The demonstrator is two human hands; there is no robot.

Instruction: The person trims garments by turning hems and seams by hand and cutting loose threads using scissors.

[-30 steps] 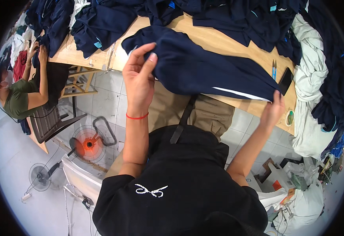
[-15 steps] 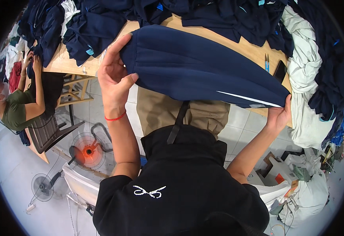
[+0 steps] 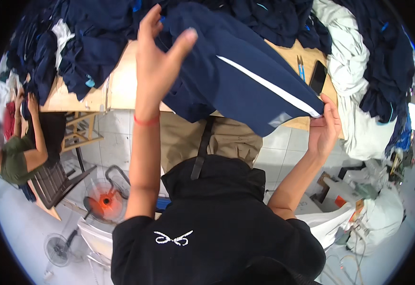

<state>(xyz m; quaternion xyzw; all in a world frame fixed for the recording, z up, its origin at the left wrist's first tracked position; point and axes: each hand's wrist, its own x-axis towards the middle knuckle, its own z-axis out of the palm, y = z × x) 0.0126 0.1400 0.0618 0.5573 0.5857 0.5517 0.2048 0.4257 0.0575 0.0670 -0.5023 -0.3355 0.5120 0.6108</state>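
A navy garment (image 3: 236, 80) with a tapering white stripe (image 3: 269, 86) hangs across the near edge of the wooden table (image 3: 124, 80), in front of my body. My right hand (image 3: 326, 126) pinches its right end, where the stripe runs out beside a small grey patch. Over the garment's left part, my left hand (image 3: 162, 57) is raised with thumb and fingers spread, a red cord round the wrist. Nothing is held in it. Just beyond my right hand lie blue-handled thread snips (image 3: 301, 69) and a black phone (image 3: 318, 77).
Heaps of navy garments (image 3: 93, 52) cover the table's far side. A twisted white cloth bundle (image 3: 352, 52) hangs over the right end. At the left, another person (image 3: 22, 147) handles dark cloth near a brown chair (image 3: 55, 183). Fans (image 3: 105, 200) and bags (image 3: 378, 218) stand on the floor.
My left hand has let go of the garment's cuffed end and moved up and right, fingers spreading. The garment has turned and sagged, showing more stripe; my right hand keeps its pinch.
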